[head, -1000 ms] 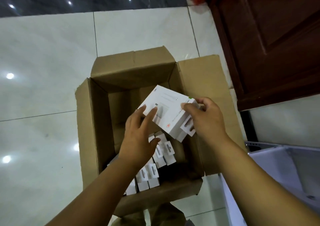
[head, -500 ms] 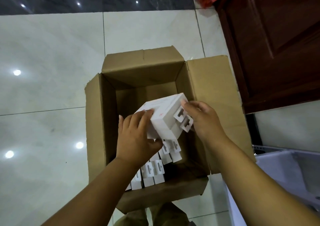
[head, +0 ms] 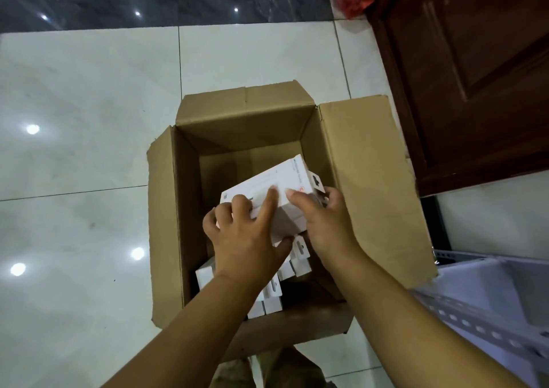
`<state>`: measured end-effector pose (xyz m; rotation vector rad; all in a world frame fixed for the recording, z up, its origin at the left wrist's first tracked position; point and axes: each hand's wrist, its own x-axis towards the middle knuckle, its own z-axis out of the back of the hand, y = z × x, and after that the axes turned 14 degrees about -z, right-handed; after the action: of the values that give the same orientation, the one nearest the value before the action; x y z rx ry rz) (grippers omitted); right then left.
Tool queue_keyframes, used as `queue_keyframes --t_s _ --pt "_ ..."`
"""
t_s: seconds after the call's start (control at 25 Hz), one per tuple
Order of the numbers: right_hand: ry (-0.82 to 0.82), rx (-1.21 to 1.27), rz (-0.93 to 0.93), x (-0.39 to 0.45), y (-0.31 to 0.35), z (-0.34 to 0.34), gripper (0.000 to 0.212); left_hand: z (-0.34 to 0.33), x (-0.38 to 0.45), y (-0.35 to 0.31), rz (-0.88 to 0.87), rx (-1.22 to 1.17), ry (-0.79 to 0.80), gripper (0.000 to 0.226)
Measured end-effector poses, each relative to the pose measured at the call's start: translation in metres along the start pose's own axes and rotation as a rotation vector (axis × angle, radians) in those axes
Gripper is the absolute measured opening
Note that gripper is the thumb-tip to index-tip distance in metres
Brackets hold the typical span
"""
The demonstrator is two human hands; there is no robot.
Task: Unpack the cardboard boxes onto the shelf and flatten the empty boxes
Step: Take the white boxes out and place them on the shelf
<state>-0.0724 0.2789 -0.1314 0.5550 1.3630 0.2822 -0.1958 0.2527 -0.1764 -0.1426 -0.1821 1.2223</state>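
Hands, left (head: pixel 246 236) and right (head: pixel 328 224), grip smooth white cartons (head: pixel 276 191) inside the open corrugated cardboard box (head: pixel 371 185).

Person seen only by parts. Left hand (head: pixel 246 236) and right hand (head: pixel 329 224) both showed over the open cardboard box (head: pixel 162 209). The forearms ran bare from the wrists to the frame edge on the near side of the box. Nails were cut short and plain; the right thumbnail (head: pixel 292 193) was rounded and pale. Below the box's near wall, olive-khaki trousers (head: pixel 267 370) showed as two creased legs of dull, matte cloth with a narrow gap between them. Seams and pockets were too dim to make out.
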Motion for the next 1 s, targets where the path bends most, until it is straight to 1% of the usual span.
queue_keyframes --t_s 0.08,0.12,0.2,0.28,0.4,0.48,0.56,0.64,0.72,0.84,0.92,1.0 --pt "-0.001 -0.004 0.029 0.006 -0.001 0.011 0.055 0.005 0.003 0.001 0.014 -0.127 0.024 0.069" --pt "0.012 -0.013 0.038 0.009 -0.001 0.016 0.054 0.008 0.004 0.003 0.066 -0.256 0.068 0.065" --pt "0.060 -0.016 0.041 0.015 0.002 0.026 0.049 0.012 0.006 0.011 0.203 -0.526 0.165 0.067" --pt "0.108 0.015 0.042 0.017 0.007 0.033 0.043 0.013 0.004 0.020 0.252 -0.655 0.168 0.071" --pt "0.175 0.061 0.048 0.023 0.010 0.042 0.044 0.011 0.004 0.032 0.339 -0.748 0.148 0.075" --pt "0.230 0.073 0.048 0.027 0.008 0.045 0.050 0.012 0.003 0.037 0.415 -0.887 0.187 0.075" --pt "0.264 0.119 0.049 0.030 0.005 0.046 0.062 0.017 0.002 0.039 0.460 -1.106 0.231 0.062" --pt "0.284 0.147 0.070 0.033 0.002 0.045 0.064 0.020 -0.001 0.039 0.467 -1.255 0.281 0.050" --pt "0.279 0.185 0.065 0.035 -0.001 0.042 0.064 0.018 -0.006 0.039 0.458 -1.299 0.301 0.044" --pt "0.254 0.224 0.033 0.037 -0.007 0.035 0.068 0.014 -0.014 0.038 0.472 -1.332 0.281 0.045" --pt "0.235 0.168 0.003 0.036 -0.012 0.030 0.070 0.015 -0.016 0.036 0.482 -1.354 0.244 0.041" --pt "0.223 0.029 -0.044 0.032 -0.019 0.023 0.067 0.016 -0.016 0.032 0.486 -1.361 0.208 0.037"
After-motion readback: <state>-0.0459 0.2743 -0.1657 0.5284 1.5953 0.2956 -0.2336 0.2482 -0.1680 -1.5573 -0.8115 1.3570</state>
